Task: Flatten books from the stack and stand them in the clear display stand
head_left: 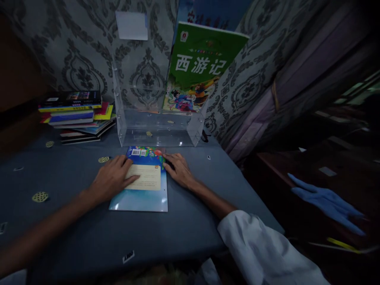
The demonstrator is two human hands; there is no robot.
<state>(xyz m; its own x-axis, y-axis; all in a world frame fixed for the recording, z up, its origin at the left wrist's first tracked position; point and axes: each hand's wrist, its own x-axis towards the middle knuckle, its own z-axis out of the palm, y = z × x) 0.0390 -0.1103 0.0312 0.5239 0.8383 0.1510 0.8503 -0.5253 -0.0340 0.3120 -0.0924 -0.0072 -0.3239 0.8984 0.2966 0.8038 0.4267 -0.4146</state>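
One book [145,200]: lying flat on the table [187,231], back cover facing up, just in front of the clear stand; blue with colourful art along the top, sitting between both hands.
Code boxes [139,152]: two, showing near the book's top edge.
Cream panel [150,178]: carrying small print, too small to read.
Left hand [111,176]: resting over the book's left edge, thumb reaching onto the cream panel; not clenching.
Right hand [179,170]: touching the upper right edge with its fingertips, palm side down; not clenching.
Grip: both hands lying loose on the book, neither lifting it.
Sleeve [261,245]: pale, covering the right forearm toward the elbow.
Stand [157,137]: standing on the table behind the book, its left part showing wallpaper through.
Green book [196,85]: leaning upright in the stand's right side, white characters facing out.
Rear book [208,14]: blue, showing above the green one, running out of view at the top.
Stack [74,120]: several books piling unevenly, left of the stand.
White card [132,25]: showing above the stand's left side.
Curtain [255,113]: hanging right of the stand, tied.
Blue glove [326,200]: lying off to the right, well apart from the table.
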